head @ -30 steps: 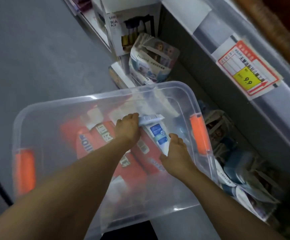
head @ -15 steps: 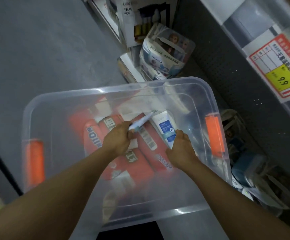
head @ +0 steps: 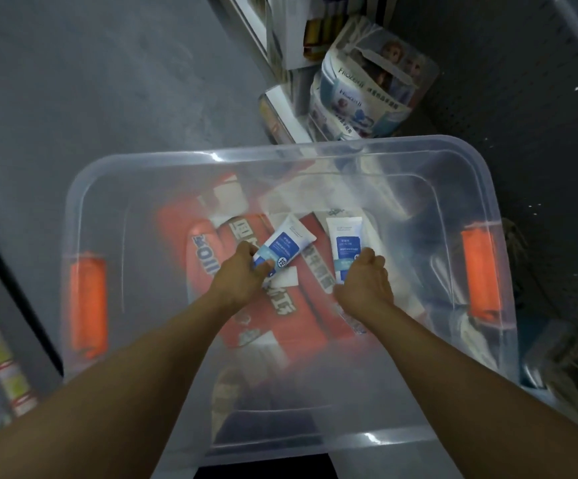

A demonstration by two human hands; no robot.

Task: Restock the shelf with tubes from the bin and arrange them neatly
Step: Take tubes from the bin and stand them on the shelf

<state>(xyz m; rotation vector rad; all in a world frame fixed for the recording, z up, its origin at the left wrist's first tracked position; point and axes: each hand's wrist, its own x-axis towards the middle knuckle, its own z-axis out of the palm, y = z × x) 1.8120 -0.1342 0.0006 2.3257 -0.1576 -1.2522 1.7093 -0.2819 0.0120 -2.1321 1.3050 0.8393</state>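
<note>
A clear plastic bin (head: 184,160) with orange latches sits on the floor below me. Both hands are inside it. My left hand (head: 242,274) grips the cap end of a white tube with a blue label (head: 286,245), tilted up to the right. My right hand (head: 367,281) holds the lower end of a second white and blue tube (head: 346,242), which stands nearly straight up in view. Under them lie several red and orange packs (head: 280,316) on the bin's bottom.
Dark shelving with a pegboard back (head: 522,98) runs along the right. Stacked printed packs (head: 367,95) and a white shelf edge (head: 280,108) lie beyond the bin's far rim. Grey floor (head: 90,81) spreads to the left. More goods (head: 574,368) sit low at the right.
My left hand has turned its tube from edge-on to label-up and drawn it toward me. The right hand keeps its tube. The view has tilted further down over the bin.
</note>
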